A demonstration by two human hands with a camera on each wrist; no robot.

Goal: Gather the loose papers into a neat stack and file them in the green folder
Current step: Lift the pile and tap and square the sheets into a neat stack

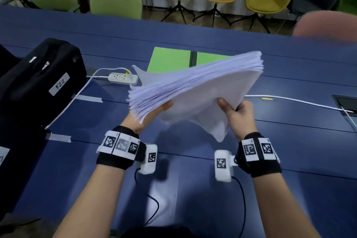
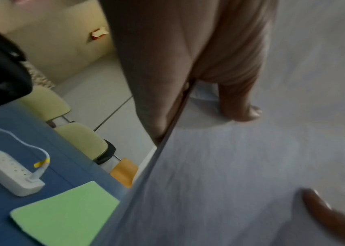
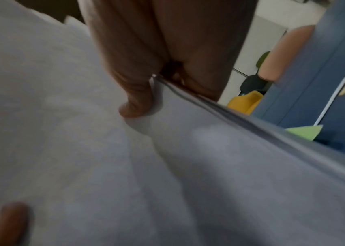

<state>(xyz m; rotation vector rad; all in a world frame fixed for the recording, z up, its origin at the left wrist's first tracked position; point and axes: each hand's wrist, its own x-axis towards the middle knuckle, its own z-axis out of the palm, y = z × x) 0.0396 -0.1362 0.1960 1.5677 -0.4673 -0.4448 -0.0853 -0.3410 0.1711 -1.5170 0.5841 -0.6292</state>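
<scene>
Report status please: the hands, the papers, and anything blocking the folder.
Left hand and right hand both grip the paper stack, raised above the table. Green folder lies open behind it. Power strip beside folder, not blocking.

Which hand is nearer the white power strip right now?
Left. The left hand grips the paper stack just in front of the power strip; the right hand grips the stack's far side.
</scene>
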